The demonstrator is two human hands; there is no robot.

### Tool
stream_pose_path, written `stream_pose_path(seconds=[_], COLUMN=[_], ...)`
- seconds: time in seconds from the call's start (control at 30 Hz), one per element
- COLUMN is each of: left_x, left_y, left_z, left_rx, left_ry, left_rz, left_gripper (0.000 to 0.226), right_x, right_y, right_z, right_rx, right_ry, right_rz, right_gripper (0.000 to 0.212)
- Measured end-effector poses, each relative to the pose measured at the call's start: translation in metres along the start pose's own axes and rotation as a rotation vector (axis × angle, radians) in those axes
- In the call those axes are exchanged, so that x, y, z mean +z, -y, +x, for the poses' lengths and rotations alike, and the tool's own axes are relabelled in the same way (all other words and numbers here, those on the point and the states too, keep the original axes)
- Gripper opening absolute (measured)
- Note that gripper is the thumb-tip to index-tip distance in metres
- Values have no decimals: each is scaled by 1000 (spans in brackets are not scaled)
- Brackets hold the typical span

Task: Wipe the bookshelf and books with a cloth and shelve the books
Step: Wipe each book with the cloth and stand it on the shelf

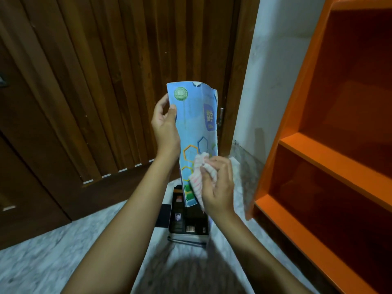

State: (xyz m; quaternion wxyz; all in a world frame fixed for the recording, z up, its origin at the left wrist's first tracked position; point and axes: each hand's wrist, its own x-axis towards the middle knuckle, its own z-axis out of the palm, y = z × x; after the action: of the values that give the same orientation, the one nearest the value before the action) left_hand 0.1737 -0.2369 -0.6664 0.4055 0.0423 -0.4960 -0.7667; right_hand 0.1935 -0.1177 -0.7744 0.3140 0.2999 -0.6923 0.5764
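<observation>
Marbled floor [42, 262] lay nearest, and on it, between the forearms, sat a dark book stack [187, 224], its far end hidden by the lower corner of a blue book [194, 124]. Above the stack the right hand [219, 185] curled its fingers round a bunched cloth [200, 172] and pressed it to the blue book's lower cover. That book hung upright in the air, slightly bowed. The left hand [165, 128] gripped its upper left edge, thumb on the cover, fingers behind. An orange bookshelf [318, 159] stood to the right, apart from both hands, beside a white wall [265, 81]. Farthest back was a wooden door [95, 81].
</observation>
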Motion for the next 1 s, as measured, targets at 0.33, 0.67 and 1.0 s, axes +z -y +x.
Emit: stream_pose_path(seconds=[0.33,0.67,1.0], left_x=[-5,3,57], left_y=[-8,-30,-36], left_z=[5,-3,-12], left_rx=[83,41,46], left_ry=[62,218,370], left_rz=[26,-38,-40], left_gripper=[26,29,28], right_x=[13,-46,-104], right_y=[-3,-43,-41], right_z=[-26,38,88], right_rx=[122,573,716], right_ry=[27,30,182], right_rz=[52,371,647], right_gripper=[11,24,41])
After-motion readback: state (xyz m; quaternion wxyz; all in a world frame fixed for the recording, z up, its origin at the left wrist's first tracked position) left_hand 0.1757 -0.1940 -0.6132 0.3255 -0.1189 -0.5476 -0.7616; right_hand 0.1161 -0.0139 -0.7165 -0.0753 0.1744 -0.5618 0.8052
